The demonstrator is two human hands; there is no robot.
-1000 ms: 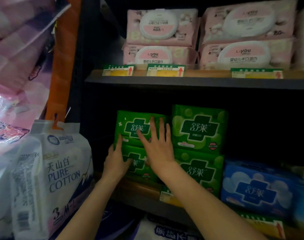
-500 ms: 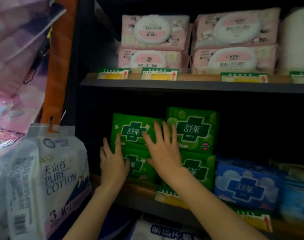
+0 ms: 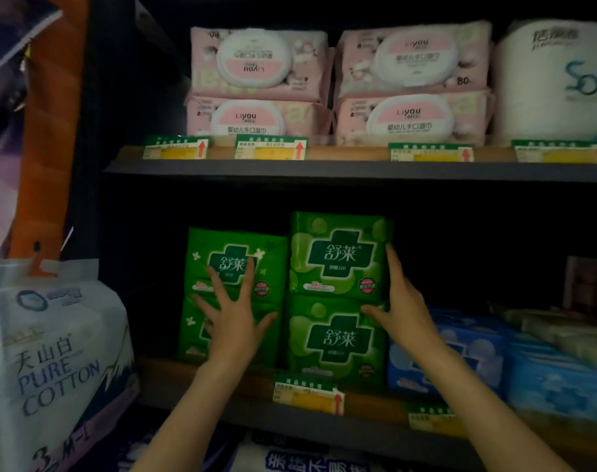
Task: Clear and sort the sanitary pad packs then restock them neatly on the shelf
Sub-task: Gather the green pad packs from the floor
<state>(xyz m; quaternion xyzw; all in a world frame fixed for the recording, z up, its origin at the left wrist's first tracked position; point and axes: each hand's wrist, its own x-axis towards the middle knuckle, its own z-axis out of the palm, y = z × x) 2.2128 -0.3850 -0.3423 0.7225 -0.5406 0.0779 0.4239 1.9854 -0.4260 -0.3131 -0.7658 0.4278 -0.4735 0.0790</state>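
Now right hand (image 3: 404, 303) shifted to right green stack (image 3: 338, 301); left hand (image 3: 235, 313) spread flat.

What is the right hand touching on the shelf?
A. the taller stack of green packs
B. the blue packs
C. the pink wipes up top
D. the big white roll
A: the right hand lies with straight fingers along the right side of the taller stack of green packs, while the left hand presses flat on the shorter green stack beside it.
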